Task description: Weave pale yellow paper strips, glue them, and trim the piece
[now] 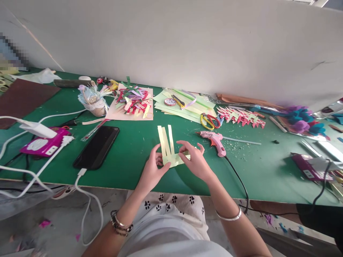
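Several pale yellow paper strips [166, 142], overlapped in a small woven piece, are held just above the green table near its front edge. Some strips stick up away from me, and others run off to the right. My left hand [153, 166] pinches the lower left corner, its thumb on top and its fingers behind. My right hand [197, 160] is closed on the strips that run right, the thumb lying across them and the index finger bent above. Its other fingertips are partly hidden. Just right of it lies a pink glue gun [215, 139] with a clear glue stick in its back.
Scissors [210, 121], pale paper sheets [171, 112] with a cutter, and a pink sheet [114, 112] heaped with coloured strips lie behind. A red-and-white woven paper piece [241, 117] is at right. A phone [96, 148] and white cables [77, 185] lie at left.
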A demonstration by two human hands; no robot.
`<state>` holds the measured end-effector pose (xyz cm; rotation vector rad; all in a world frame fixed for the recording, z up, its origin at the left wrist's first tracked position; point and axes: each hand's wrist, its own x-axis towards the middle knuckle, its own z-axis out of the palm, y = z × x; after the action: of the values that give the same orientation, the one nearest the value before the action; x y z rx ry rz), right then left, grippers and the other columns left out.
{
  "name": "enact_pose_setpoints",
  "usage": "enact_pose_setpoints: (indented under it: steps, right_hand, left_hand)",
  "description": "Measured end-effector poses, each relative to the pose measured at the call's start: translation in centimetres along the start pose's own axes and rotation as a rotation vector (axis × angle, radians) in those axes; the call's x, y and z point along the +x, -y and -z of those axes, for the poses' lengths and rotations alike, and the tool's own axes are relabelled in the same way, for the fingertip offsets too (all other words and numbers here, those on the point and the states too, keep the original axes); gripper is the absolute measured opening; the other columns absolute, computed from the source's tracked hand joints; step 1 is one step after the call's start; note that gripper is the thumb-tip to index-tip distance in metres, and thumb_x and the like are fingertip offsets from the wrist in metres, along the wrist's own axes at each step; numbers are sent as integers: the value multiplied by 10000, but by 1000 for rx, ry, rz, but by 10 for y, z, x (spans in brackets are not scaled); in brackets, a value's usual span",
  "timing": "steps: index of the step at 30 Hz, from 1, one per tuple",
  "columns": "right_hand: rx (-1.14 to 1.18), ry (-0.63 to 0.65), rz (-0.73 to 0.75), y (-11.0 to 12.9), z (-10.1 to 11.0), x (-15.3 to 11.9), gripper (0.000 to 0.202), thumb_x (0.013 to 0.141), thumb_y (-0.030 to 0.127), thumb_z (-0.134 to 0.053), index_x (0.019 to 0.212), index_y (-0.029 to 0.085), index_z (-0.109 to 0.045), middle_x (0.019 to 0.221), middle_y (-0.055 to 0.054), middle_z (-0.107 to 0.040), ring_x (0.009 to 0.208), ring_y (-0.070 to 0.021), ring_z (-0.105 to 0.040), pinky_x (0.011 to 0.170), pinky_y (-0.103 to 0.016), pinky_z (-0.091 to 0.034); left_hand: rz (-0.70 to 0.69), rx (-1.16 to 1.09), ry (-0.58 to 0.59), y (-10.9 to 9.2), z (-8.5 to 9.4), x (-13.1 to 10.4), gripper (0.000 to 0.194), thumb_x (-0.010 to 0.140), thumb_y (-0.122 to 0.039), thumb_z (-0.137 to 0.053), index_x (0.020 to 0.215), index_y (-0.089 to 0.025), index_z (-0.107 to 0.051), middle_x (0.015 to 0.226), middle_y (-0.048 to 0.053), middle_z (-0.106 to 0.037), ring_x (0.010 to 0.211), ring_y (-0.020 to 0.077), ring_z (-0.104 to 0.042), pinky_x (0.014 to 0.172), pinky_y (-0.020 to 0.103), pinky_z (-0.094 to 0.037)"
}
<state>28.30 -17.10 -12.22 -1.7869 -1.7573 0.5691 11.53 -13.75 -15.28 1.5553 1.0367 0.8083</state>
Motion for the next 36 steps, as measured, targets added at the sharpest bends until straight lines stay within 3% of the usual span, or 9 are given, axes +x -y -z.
enact_pose_setpoints:
  steps: [10, 18, 23, 30, 33, 36]
  right_hand:
    - [-15, -48, -19, -8, 9, -6, 264, 823, 272, -443, 1068, 281, -541, 876, 1, -640, 923, -189, -588, 1027, -547, -61]
    - [-14, 141, 102, -10, 18, 0, 187, 814, 359, -515, 951, 288, -621, 1088, -28, -580, 1054, -217, -531, 1017, -609, -39]
    - [23, 196, 187, -3, 27, -1, 193, 822, 364, -513, 943, 258, -619, 1063, -30, -601, 990, -199, -580, 1019, -611, -88]
    - [229, 242, 157, 7, 34, -16, 149, 848, 350, -499, 920, 268, -600, 984, 8, -642, 969, -174, -588, 1066, -556, 1]
    - [330, 222, 147, 6, 37, -24, 228, 862, 379, -467, 1039, 272, -563, 985, -3, -648, 972, -176, -591, 1075, -533, -84]
    - [369, 135, 89, 0, 35, -28, 280, 868, 401, -441, 1064, 244, -567, 945, -27, -655, 932, -180, -601, 996, -446, -327]
  left_hand:
    - [-88, 218, -29, -6, -5, -3, 552, 825, -240, -511, 1322, -204, -275, 855, 18, -626, 730, 147, -583, 687, 284, -466]
    - [-188, 260, 5, -25, 2, -10, 556, 846, -232, -501, 1345, -230, -256, 864, 17, -623, 756, 149, -589, 697, 280, -483]
    - [-222, 290, 1, -35, 12, -10, 565, 840, -246, -520, 1346, -228, -269, 796, 0, -609, 731, 144, -583, 700, 285, -490]
    - [-329, 252, -119, -54, 22, -14, 442, 836, -305, -532, 1254, -241, -404, 829, 11, -599, 780, 146, -581, 721, 278, -494]
    - [-268, 151, -90, -57, 27, -9, 471, 832, -343, -528, 1268, -248, -375, 837, 12, -596, 729, 139, -587, 640, 254, -497]
    - [-163, 150, -36, -44, 32, 6, 475, 835, -354, -505, 1269, -230, -359, 818, 13, -596, 660, 132, -575, 574, 243, -480]
